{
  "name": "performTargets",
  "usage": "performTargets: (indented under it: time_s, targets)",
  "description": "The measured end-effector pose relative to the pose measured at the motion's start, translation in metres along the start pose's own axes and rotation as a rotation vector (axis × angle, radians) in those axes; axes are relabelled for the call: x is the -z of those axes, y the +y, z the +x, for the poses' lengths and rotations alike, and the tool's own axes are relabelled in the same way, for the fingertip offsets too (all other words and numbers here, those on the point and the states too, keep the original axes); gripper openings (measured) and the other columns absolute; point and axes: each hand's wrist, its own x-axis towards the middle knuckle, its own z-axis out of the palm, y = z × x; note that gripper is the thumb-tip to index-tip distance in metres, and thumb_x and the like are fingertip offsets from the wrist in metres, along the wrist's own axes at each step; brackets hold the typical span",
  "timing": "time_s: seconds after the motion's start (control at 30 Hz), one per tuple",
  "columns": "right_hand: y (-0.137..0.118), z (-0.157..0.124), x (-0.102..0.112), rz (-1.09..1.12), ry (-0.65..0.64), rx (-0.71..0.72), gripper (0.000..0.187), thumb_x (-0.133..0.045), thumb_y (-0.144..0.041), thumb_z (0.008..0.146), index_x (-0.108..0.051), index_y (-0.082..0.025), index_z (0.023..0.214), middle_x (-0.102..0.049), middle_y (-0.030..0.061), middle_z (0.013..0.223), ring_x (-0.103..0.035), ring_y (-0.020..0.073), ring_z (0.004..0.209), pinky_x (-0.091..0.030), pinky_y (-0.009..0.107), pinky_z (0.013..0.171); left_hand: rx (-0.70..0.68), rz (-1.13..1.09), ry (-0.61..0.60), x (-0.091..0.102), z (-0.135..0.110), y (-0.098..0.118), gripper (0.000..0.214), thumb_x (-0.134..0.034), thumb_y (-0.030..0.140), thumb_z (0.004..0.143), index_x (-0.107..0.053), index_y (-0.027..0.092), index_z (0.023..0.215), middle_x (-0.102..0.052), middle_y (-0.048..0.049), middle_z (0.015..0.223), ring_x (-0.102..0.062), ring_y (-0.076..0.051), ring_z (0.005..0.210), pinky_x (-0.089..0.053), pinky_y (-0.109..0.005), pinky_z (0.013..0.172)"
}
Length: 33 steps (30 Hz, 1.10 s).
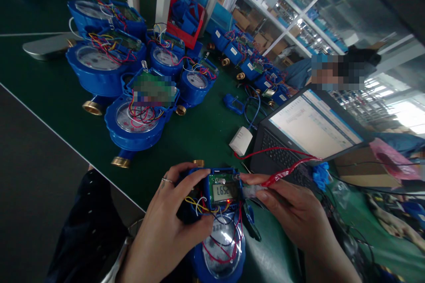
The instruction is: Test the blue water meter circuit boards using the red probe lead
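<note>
1. Your left hand grasps a blue water meter, fingers around its upper left side and thumb near the top of its round dial.
2. That meter sits low in the middle of your view, at the near part of the green table; whether its underside touches the tabletop, you cannot tell from here.
3. Your right hand pinches a greyish plug and a red cable between thumb and fingers, with the plug's end at the right side of the meter's circuit board.
4. On that board, a small screen shows digits that look upside down to you, and a red light glows just below it.
5. Yellow, white, red and black wires loop from the board across the dial.
6. To your left stands a cluster of five more meters, their wires exposed, with a silver tray beside them.
7. Ahead to your right, a laptop stands open, with a white box just beside it.
8. Beyond, a red bin holds blue parts, and a co-worker is near another row of meters.
</note>
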Motion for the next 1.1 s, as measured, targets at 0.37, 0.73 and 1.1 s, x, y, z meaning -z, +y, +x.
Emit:
performTargets:
  time_s: [0.37, 0.73, 1.1]
  targets:
    - [0.0000, -0.0001, -0.0002, 0.004, -0.006, -0.016, 0.021, -0.056, -0.018, 0.088, -0.071, -0.022, 0.101, -0.075, 0.0063, 0.101, -0.072, 0.0216, 0.089, -0.061, 0.031, 0.076, -0.022, 0.007, 0.010, 0.0008, 0.0002, 0.0024, 0.058, -0.059, 0.015, 0.075, -0.047, 0.039, 0.126, -0.044, -0.0043, 0.129, -0.051, -0.026, 0.116, -0.047, -0.051, 0.094]
    - [-0.0004, -0.0006, 0.0013, -0.013, -0.004, 0.031, 0.018, -0.057, -0.019, 0.088, -0.071, -0.021, 0.100, -0.075, 0.0062, 0.101, -0.072, 0.0211, 0.090, -0.061, 0.029, 0.077, -0.002, -0.001, 0.012, -0.0007, 0.0004, 0.0002, 0.059, -0.060, 0.015, 0.075, -0.047, 0.041, 0.126, -0.043, -0.0027, 0.131, -0.049, -0.026, 0.117, -0.045, -0.052, 0.096]
    - [0.0013, -0.0005, 0.0016, -0.032, -0.008, 0.068, 0.020, -0.057, -0.015, 0.089, -0.069, -0.021, 0.103, -0.075, 0.0042, 0.101, -0.072, 0.0169, 0.090, -0.059, 0.023, 0.079, -0.004, 0.024, -0.010, 0.0015, 0.0015, 0.0019, 0.060, -0.059, 0.015, 0.074, -0.045, 0.041, 0.126, -0.043, -0.0031, 0.130, -0.051, -0.026, 0.116, -0.047, -0.053, 0.093]
